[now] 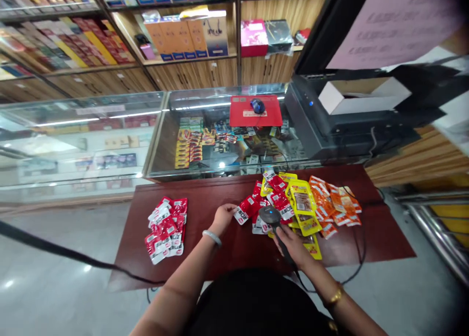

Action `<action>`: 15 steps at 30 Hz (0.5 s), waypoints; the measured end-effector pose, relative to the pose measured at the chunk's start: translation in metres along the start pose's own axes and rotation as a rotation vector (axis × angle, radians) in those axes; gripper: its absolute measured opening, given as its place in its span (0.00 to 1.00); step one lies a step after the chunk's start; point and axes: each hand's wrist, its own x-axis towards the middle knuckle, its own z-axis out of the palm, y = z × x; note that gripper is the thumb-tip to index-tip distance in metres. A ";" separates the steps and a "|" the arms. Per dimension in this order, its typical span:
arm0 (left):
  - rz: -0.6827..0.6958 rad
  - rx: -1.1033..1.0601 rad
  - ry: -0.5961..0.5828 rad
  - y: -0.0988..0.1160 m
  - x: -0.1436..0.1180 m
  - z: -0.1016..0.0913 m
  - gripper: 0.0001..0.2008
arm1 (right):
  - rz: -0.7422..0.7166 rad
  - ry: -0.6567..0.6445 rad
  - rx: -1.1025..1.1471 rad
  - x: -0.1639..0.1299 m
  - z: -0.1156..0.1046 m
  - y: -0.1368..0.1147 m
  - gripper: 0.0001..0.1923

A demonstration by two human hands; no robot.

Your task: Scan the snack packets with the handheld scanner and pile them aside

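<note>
My left hand (223,218) pinches the edge of a red and white snack packet (245,210) beside a mixed pile. In my right hand (291,243) is a black barcode scanner (271,216), its head over the pile and a small blue light showing on top. Under and around the scanner lie more red and white packets (281,201). Yellow snack packets (303,199) overlap them on the right, and orange packets (333,201) are heaped beyond those. A separate heap of red and white packets (168,226) rests at the left of the dark red table (212,192).
Behind the table stands a glass display counter (156,131) bearing a red mat (238,118) with a computer mouse (257,106). A dark cash register (315,126) with an open white box (344,104) is at right. Black cables (361,258) trail around the table.
</note>
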 end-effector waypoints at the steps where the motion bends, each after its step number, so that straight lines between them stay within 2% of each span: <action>1: -0.010 -0.074 0.028 -0.004 -0.005 -0.009 0.07 | -0.006 -0.019 -0.009 0.002 0.007 -0.002 0.31; 4: -0.047 -0.182 0.115 -0.016 -0.022 -0.038 0.10 | -0.028 -0.102 -0.056 0.011 0.033 -0.008 0.30; 8: -0.069 -0.210 0.212 -0.035 -0.047 -0.072 0.11 | -0.062 -0.265 -0.147 0.025 0.079 -0.020 0.29; 15: -0.049 -0.281 0.342 -0.073 -0.084 -0.115 0.15 | -0.075 -0.492 -0.292 0.038 0.161 -0.026 0.32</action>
